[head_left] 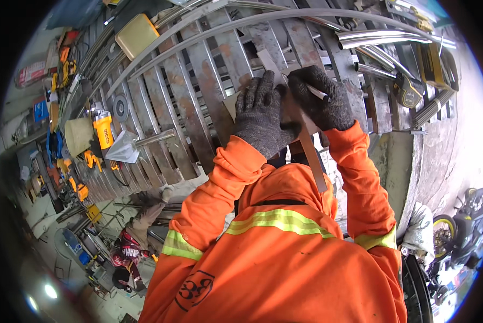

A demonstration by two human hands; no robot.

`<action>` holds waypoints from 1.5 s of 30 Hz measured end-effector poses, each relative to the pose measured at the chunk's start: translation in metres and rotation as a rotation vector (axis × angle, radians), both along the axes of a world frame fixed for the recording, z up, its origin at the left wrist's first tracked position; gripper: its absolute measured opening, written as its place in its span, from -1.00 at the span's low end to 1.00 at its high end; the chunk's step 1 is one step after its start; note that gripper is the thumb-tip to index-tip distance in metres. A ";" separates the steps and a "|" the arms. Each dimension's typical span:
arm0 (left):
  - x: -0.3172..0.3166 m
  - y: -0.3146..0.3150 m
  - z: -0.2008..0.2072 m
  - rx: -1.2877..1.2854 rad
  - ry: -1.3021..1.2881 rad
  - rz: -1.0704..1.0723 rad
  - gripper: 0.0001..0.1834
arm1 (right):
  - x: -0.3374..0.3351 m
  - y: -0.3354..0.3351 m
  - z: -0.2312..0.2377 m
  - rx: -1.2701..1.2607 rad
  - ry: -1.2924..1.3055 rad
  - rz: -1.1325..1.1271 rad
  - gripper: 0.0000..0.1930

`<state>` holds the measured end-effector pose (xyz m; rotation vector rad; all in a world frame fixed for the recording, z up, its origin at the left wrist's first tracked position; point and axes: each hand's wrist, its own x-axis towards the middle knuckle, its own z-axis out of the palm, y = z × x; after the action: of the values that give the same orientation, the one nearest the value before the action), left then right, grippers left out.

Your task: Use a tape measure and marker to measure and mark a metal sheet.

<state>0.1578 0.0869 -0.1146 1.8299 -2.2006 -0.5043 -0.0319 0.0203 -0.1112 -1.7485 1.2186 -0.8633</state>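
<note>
My left hand, in a dark knit glove, lies with its fingers stretched out flat over metal pieces on the slatted metal bench. Beside it, my gloved right hand is closed around a white pen-like marker. A narrow flat metal strip runs from between my hands toward my chest. Past my left fingertips, the end of a grey flat metal piece shows. Under my left hand's outer side, the edge of a pale flat plate is visible. Where the marker's tip touches is hidden.
On the left lie a yellow angle grinder, a grinding disc and a yellow tray. Shiny tubes and a tape measure sit at right. A person crouches lower left; a motorbike stands lower right.
</note>
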 end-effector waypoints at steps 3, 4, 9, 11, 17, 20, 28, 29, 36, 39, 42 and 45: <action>-0.001 0.002 -0.002 -0.001 0.007 0.010 0.07 | 0.003 -0.001 0.001 0.066 -0.016 -0.018 -0.80; 0.000 0.002 -0.002 -0.004 0.008 0.007 0.07 | 0.004 0.000 -0.001 0.070 -0.029 -0.029 -0.80; 0.003 0.001 -0.006 -0.011 0.040 0.005 0.07 | 0.009 -0.004 -0.015 -0.036 0.026 -0.050 -0.79; 0.003 0.001 -0.007 -0.026 0.049 0.011 0.05 | 0.007 -0.003 -0.014 -0.046 0.048 -0.053 -0.79; 0.002 0.001 -0.004 -0.029 0.079 0.013 0.05 | -0.006 0.023 0.014 -0.026 0.212 -0.043 -0.86; 0.005 0.002 -0.007 -0.084 0.192 0.002 0.06 | -0.034 0.053 0.012 -0.252 0.277 0.108 -0.86; 0.007 0.004 -0.010 -0.071 0.192 -0.015 -0.01 | -0.082 0.127 0.052 -0.004 0.172 0.101 -0.78; 0.007 0.004 -0.010 -0.073 0.192 -0.012 -0.01 | -0.080 0.134 0.055 0.027 0.132 -0.003 -0.76; 0.007 0.002 -0.011 -0.138 0.181 -0.019 0.03 | -0.063 0.116 0.034 -0.004 0.028 -0.017 -0.73; 0.006 0.003 -0.008 -0.126 0.181 -0.010 0.02 | -0.057 0.115 0.033 0.059 0.051 -0.049 -0.75; 0.007 0.003 -0.006 -0.097 0.194 -0.010 0.01 | -0.060 0.114 0.027 0.061 0.078 -0.016 -0.75; 0.008 0.003 -0.007 -0.088 0.200 -0.018 0.01 | -0.061 0.111 0.022 0.011 0.031 0.032 -0.71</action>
<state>0.1655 0.0900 -0.1215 1.6406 -2.0740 -0.5591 -0.0931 0.1309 -0.0888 -1.7733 1.2103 -0.8122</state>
